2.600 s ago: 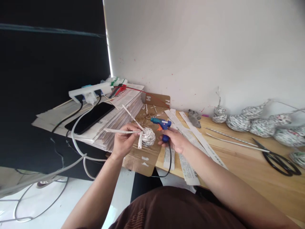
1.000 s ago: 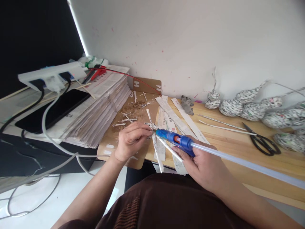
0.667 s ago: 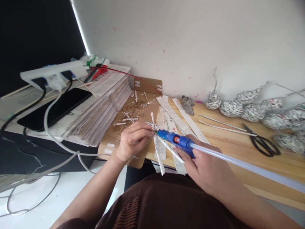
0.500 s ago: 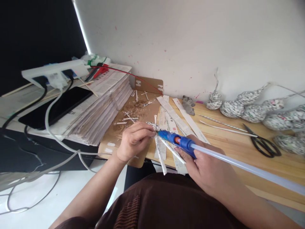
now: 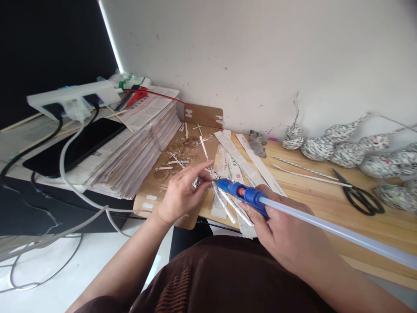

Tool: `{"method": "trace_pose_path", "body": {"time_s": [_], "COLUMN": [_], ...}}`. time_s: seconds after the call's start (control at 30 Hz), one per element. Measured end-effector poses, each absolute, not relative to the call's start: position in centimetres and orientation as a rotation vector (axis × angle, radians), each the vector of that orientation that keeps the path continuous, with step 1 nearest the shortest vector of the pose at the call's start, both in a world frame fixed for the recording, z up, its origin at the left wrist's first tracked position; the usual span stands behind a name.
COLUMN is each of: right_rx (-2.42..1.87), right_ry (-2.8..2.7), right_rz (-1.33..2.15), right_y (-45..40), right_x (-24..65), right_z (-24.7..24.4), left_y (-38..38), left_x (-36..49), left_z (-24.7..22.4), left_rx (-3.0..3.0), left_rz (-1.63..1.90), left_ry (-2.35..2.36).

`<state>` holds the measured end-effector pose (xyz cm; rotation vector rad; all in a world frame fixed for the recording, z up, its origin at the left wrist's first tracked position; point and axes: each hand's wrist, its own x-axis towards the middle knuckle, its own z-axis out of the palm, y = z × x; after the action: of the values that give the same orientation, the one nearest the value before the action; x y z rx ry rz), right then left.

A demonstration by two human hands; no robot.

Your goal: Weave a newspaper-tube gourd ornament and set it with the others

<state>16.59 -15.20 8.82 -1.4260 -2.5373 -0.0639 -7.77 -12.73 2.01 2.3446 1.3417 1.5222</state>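
Glue gun (image 5: 250, 195), gripped in right hand (image 5: 286, 221), long axis slanting nozzle-first toward newspaper stack (image 5: 140, 154); left hand (image 5: 184, 193) holds spoked paper piece (image 5: 224, 204).

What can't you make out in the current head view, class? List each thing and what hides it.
All in the head view:
- Woven paper piece: mostly hidden by the left hand.
- Grip of the glue gun: covered by the right hand.
- Far end of the glue stick: cut off by the right edge.
- Rightmost woven shapes: cut off by the same edge.
- Print on the paper strips: too small to read.
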Motion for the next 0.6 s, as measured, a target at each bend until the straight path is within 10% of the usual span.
{"method": "trace_pose_path", "body": {"time_s": [0.6], "right_rx": [-1.351], "right_ry": [-2.546], "right_rz": [-0.140], "right_y": [-15.4], "right_x": [16.5], "right_z": [9.4], "left_y": [-12.6], "left_x": [-7.2], "left_z": [3.2], "left_rx": [2.359], "left_rz": [1.407], "left_ry": [1.373]}}
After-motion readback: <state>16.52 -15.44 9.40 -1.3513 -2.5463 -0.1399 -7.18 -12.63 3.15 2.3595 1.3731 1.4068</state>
